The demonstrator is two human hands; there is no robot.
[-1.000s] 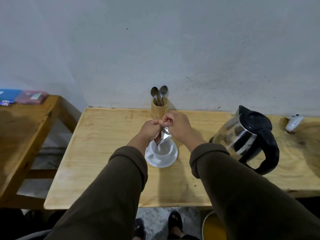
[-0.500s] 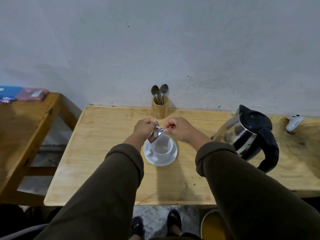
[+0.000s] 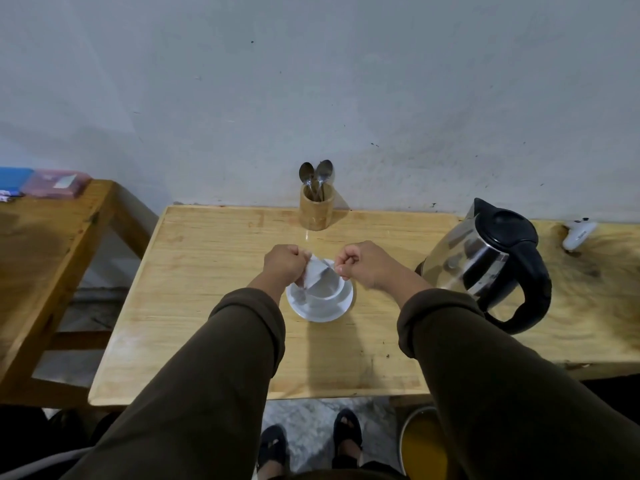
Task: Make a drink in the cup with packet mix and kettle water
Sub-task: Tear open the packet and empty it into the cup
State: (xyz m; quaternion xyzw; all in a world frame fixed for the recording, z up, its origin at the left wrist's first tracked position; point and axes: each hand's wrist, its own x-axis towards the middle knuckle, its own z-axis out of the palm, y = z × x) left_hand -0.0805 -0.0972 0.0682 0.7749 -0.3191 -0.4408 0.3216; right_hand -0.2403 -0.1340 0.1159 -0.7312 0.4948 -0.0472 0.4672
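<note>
A white cup (image 3: 329, 292) stands on a white saucer (image 3: 320, 315) in the middle of the light wooden table (image 3: 207, 289). Just above the cup's left rim is a silvery mix packet (image 3: 314, 274), tilted, with my left hand (image 3: 284, 263) shut on its left edge. My right hand (image 3: 367, 265) is closed in a pinch at the packet's upper right corner; I cannot tell if that corner is torn free. The steel kettle (image 3: 485, 261), with black lid and handle, stands to the right of the cup, untouched.
A bamboo holder with two spoons (image 3: 316, 209) stands at the wall behind the cup. A white gadget (image 3: 579, 233) lies far right. A darker wooden table (image 3: 52, 258) with coloured boxes is on the left. A yellow bucket (image 3: 424, 445) and my feet are below the table's front edge.
My hands have come down from in front of the spoon holder and pulled apart sideways over the cup, the packet stretched between them. Cup and kettle have not moved.
</note>
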